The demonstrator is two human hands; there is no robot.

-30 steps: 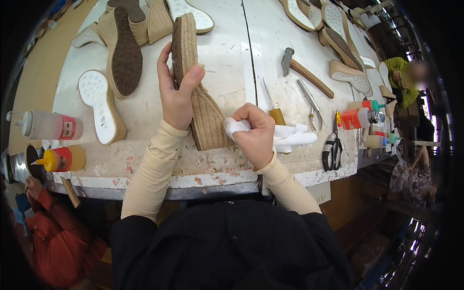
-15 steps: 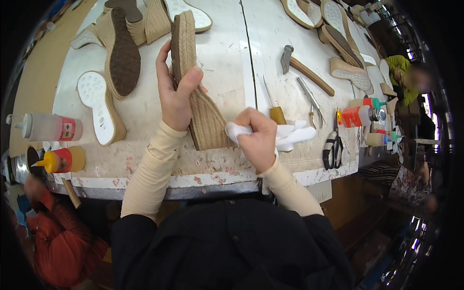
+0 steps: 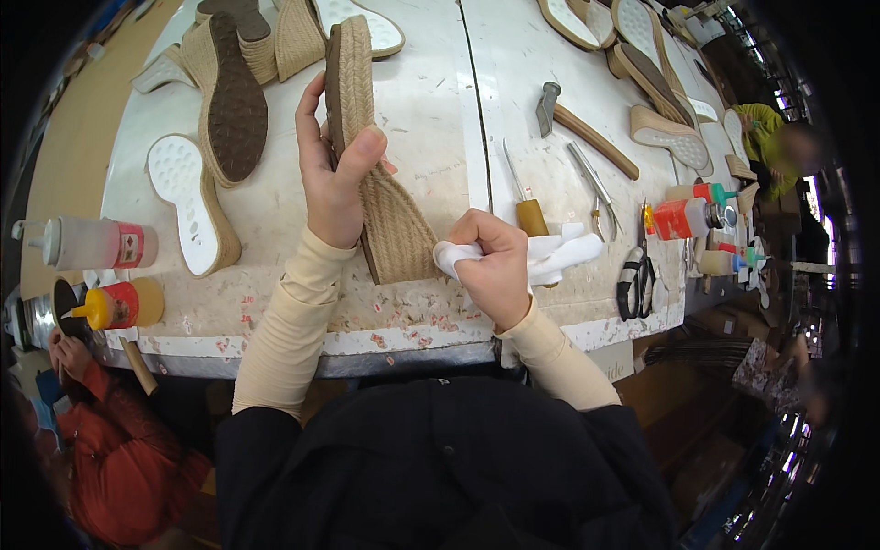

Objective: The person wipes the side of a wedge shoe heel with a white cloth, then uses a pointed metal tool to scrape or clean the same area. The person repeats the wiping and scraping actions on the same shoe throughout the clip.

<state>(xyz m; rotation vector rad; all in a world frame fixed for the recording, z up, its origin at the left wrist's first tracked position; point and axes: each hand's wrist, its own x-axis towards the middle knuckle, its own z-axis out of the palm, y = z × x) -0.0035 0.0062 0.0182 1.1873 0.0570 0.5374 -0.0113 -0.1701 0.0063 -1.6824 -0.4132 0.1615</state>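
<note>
My left hand (image 3: 337, 174) is wrapped round a wedge sole (image 3: 396, 220) with braided, jute-like sides and a brown tread. It stands on its side, toe end away from me and thick heel towards me. My right hand (image 3: 490, 266) is closed round a white cloth (image 3: 458, 258), with a wad of it over the fingers against or right beside the heel's upper edge. The rest of the cloth trails out to the right of the fist. Just beyond it lies a tool with a yellow handle (image 3: 531, 218) and a thin metal shaft.
More wedge soles (image 3: 236, 101) lie at the far left, others (image 3: 669, 133) far right. A hammer (image 3: 587, 133), tweezers (image 3: 594, 179) and black-handled scissors (image 3: 632, 284) rest on the right. Bottles (image 3: 128, 304) stand near left, a red bottle (image 3: 680, 218) right. Co-workers sit at both sides.
My right hand has shifted slightly right with the cloth, along the heel's edge. The sole and my left hand stay nearly where they were. At left, the co-worker's hands have come into clearer view.
</note>
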